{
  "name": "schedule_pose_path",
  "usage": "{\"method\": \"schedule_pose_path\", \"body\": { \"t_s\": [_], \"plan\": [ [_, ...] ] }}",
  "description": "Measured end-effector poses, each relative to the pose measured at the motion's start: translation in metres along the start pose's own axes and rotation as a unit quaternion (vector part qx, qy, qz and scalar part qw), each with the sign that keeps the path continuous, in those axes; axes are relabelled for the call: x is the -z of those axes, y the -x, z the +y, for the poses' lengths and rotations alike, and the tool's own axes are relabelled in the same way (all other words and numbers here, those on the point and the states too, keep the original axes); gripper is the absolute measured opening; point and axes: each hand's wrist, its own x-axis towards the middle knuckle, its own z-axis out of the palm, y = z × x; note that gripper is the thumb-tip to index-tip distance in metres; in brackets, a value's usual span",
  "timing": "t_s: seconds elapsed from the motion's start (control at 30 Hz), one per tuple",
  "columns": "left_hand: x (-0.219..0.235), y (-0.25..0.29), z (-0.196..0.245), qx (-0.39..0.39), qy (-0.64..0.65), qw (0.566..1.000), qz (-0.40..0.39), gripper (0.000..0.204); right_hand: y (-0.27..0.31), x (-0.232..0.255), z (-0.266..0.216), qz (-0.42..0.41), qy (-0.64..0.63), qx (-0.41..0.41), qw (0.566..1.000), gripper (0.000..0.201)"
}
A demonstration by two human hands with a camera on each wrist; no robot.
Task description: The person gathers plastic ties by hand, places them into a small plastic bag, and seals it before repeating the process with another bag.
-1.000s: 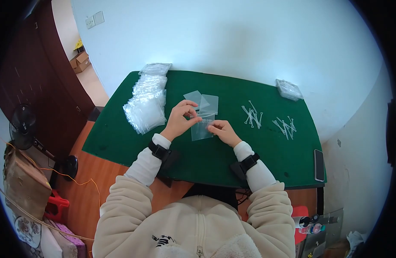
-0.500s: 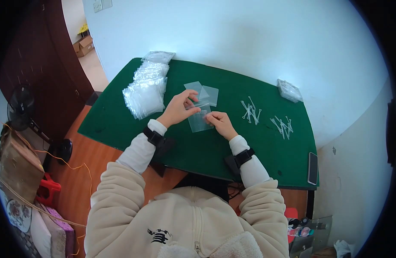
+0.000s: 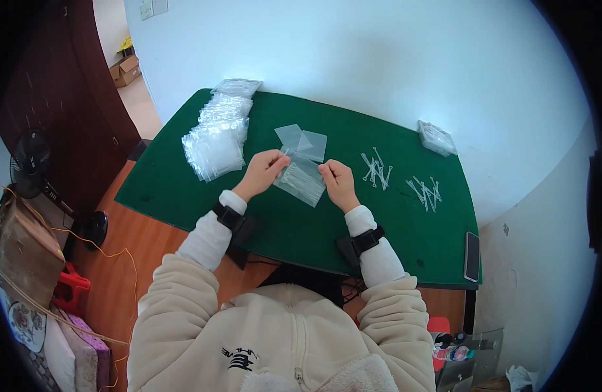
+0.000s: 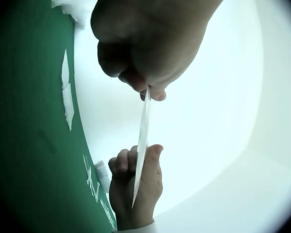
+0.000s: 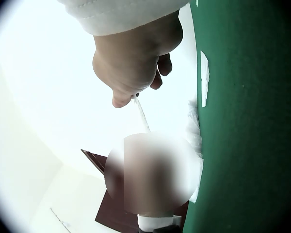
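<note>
Between the two hands is a small clear plastic bag [image 3: 302,185], tilted, with several thin clear sticks inside. My left hand [image 3: 263,174] pinches its upper left corner, thumb on top. My right hand [image 3: 341,184] pinches the upper right corner. In the left wrist view the bag [image 4: 142,141] appears edge-on, hanging from the pinching fingers of the left hand [image 4: 148,43]. The right wrist view has the right hand [image 5: 136,65] gripping the bag's edge [image 5: 143,116]; the left hand is blurred there. Just beyond the held bag, flat clear bags [image 3: 314,145] lie overlapping on the table.
A long fanned row of clear bags [image 3: 212,150] covers the table's left side. Two loose piles of thin ring-ended sticks [image 3: 377,171] lie right of the hands. Another bag stack [image 3: 437,138] sits at the back right corner, and a phone [image 3: 471,256] near the right edge.
The left hand has come down from the bag's opening to its corner, and the hands have moved apart. The bag has turned and tilted, its sticks now plainly visible.
</note>
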Motion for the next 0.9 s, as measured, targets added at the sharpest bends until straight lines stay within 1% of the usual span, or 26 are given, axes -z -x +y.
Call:
{"method": "schedule_pose_path", "body": {
  "t_s": [0.03,0.07,0.23,0.33,0.43,0.6,0.63,0.7,0.73,0.77,0.83,0.87,0.9],
  "plan": [
    [-0.003,0.005,-0.003,0.018,0.036,0.999,0.011,0.025,0.000,0.000,0.000,0.000,0.011,0.019,1.000,0.030],
    [-0.005,0.008,-0.006,0.036,0.072,0.996,0.023,0.025,0.001,0.000,-0.001,0.001,0.010,0.017,1.000,0.030],
    [-0.009,0.015,-0.020,0.030,0.120,0.992,0.035,0.025,0.002,0.002,0.005,-0.017,0.008,0.015,1.000,0.032],
    [-0.008,0.019,-0.016,0.059,0.210,0.976,0.022,0.025,0.000,0.002,0.005,-0.024,-0.001,0.021,0.999,0.033],
    [-0.010,0.022,-0.015,0.062,0.233,0.970,0.026,0.025,0.002,0.002,0.007,-0.025,-0.004,-0.001,1.000,0.034],
    [-0.012,0.026,-0.014,0.070,0.280,0.957,0.025,0.022,-0.001,0.003,0.016,-0.020,0.036,0.000,0.999,0.035],
    [-0.011,0.026,-0.015,0.070,0.280,0.957,0.026,0.022,-0.002,0.006,0.017,0.011,0.071,-0.005,0.997,0.032],
    [-0.006,0.025,-0.019,0.094,0.358,0.926,0.078,0.024,-0.003,0.010,0.020,0.074,0.142,-0.015,0.987,0.028],
    [-0.004,0.024,-0.021,0.105,0.396,0.907,0.103,0.025,-0.002,0.008,0.021,0.073,0.142,-0.014,0.987,0.028],
    [-0.003,0.024,-0.022,0.105,0.396,0.906,0.104,0.025,-0.002,0.004,0.006,0.071,0.165,0.076,0.981,0.025],
    [-0.001,0.025,-0.024,0.105,0.412,0.901,0.091,0.022,0.001,-0.006,-0.021,0.065,0.207,0.254,0.942,0.027],
    [-0.001,0.025,-0.022,0.105,0.420,0.898,0.083,0.021,0.004,-0.011,-0.028,0.064,0.207,0.255,0.943,0.027],
    [-0.002,0.026,-0.021,0.106,0.420,0.898,0.083,0.021,0.010,-0.017,-0.034,0.027,0.213,0.246,0.945,0.034]
  ]
}}
